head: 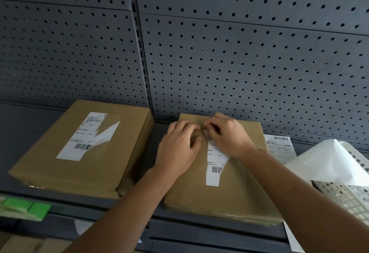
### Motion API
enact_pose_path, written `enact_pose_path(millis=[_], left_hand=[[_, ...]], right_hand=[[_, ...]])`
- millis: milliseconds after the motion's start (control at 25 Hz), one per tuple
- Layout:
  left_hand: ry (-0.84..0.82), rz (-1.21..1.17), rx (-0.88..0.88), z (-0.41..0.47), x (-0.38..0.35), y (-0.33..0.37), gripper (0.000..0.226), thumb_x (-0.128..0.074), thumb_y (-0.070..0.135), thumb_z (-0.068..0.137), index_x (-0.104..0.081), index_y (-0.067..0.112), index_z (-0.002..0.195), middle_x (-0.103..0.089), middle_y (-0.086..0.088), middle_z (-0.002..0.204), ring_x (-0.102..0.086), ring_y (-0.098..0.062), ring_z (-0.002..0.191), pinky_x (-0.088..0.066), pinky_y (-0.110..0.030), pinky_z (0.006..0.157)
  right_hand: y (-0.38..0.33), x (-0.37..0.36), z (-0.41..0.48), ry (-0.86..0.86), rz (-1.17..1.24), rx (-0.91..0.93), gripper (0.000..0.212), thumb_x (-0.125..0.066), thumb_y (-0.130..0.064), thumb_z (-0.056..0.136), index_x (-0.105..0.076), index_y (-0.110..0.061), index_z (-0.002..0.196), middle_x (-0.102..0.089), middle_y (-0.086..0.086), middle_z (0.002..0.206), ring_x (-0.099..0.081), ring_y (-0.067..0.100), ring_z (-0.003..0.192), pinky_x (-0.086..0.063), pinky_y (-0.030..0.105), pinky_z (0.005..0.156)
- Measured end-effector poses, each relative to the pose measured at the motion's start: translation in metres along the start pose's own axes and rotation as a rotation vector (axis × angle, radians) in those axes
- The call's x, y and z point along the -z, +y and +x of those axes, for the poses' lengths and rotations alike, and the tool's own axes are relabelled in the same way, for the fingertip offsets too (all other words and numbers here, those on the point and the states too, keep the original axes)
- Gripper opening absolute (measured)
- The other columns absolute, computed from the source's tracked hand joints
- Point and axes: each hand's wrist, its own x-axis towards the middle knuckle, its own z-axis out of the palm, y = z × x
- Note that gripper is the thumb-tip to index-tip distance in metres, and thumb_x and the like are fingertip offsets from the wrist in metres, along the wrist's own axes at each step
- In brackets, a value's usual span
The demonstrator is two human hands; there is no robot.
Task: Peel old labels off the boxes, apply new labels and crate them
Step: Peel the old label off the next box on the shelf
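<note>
Straight ahead, a flat cardboard box [235, 193] lies on a dark grey shelf [20, 129] backed by pegboard [239, 53]. The left hand [179, 145] rests on the box top, fingers bent, tips pressing down beside the upper end of a narrow torn label [214, 165]. The right hand [229, 135] pinches that upper end between thumb and fingers. A second box [60, 171] with a ripped label [87, 137] lies to the left. A loose label sheet [279, 147] and a white basket [349, 193] sit at right.
</note>
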Motion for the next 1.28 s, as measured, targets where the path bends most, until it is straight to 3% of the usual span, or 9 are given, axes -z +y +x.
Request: enact_pose_path(millis=[600,720,840,920,1000,1120,1280], left_hand=[[-0.007,0.001,0.020,-0.001,0.001,0.001,0.029,-0.052,0.042,0.098,-0.055,0.032,0.124,-0.048,0.018,0.133,-0.036,-0.004,0.126,-0.049,-0.032,0.088],[-0.008,-0.002,0.013,-0.001,0.001,0.002,0.029,-0.052,0.042,0.098,-0.056,0.032,0.124,-0.048,0.018,0.132,-0.037,-0.004,0.125,-0.049,-0.031,0.086],[-0.003,0.002,0.014,-0.001,0.002,0.003,0.029,-0.052,0.042,0.098,-0.057,0.032,0.124,-0.049,0.018,0.132,-0.037,-0.004,0.124,-0.049,-0.030,0.086],[-0.010,0.001,0.020,-0.001,0.003,0.003,0.028,-0.051,0.043,0.098,-0.058,0.032,0.123,-0.049,0.018,0.132,-0.037,-0.003,0.124,-0.046,-0.029,0.084],[-0.014,-0.002,0.028,-0.001,0.003,0.003,0.027,-0.051,0.043,0.098,-0.059,0.032,0.122,-0.049,0.019,0.132,-0.037,-0.002,0.124,-0.046,-0.028,0.083],[-0.035,0.011,0.041,-0.001,0.004,0.004,0.028,-0.049,0.045,0.099,-0.060,0.033,0.121,-0.046,0.020,0.133,-0.035,-0.001,0.124,-0.049,-0.031,0.087],[-0.055,0.033,0.051,-0.001,0.004,0.005,0.028,-0.046,0.047,0.100,-0.059,0.033,0.121,-0.044,0.019,0.137,-0.034,-0.002,0.127,-0.046,-0.030,0.090]], right_hand=[[0.004,0.000,0.000,0.001,0.071,0.000,0.014,-0.053,-0.014,0.088,-0.064,-0.016,0.080,-0.061,-0.008,0.082,-0.057,0.013,0.073,-0.051,0.037,0.069],[0.004,0.003,-0.001,0.016,0.065,0.025,0.013,-0.057,-0.010,0.090,-0.068,-0.015,0.086,-0.060,-0.009,0.086,-0.056,0.008,0.073,-0.049,0.028,0.069],[0.005,0.006,-0.001,-0.033,0.025,0.043,0.008,-0.060,-0.015,0.087,-0.067,-0.015,0.084,-0.059,-0.008,0.084,-0.056,0.009,0.069,-0.050,0.030,0.068],[0.008,0.012,0.000,-0.038,0.050,0.050,0.009,-0.062,-0.010,0.088,-0.070,-0.014,0.089,-0.058,-0.011,0.084,-0.055,0.004,0.068,-0.048,0.020,0.067],[0.008,0.015,0.004,-0.066,-0.017,0.102,0.013,-0.063,-0.009,0.088,-0.073,-0.017,0.093,-0.055,-0.015,0.081,-0.053,0.002,0.064,-0.045,0.016,0.066],[0.006,0.015,0.013,-0.146,-0.215,0.195,0.014,-0.061,-0.011,0.089,-0.073,-0.019,0.088,-0.055,-0.011,0.080,-0.053,0.014,0.062,-0.049,0.031,0.062],[0.002,0.018,0.018,-0.121,-0.379,0.373,0.005,-0.068,-0.010,0.079,-0.069,-0.014,0.078,-0.054,-0.004,0.073,-0.046,0.019,0.051,-0.039,0.027,0.046]])
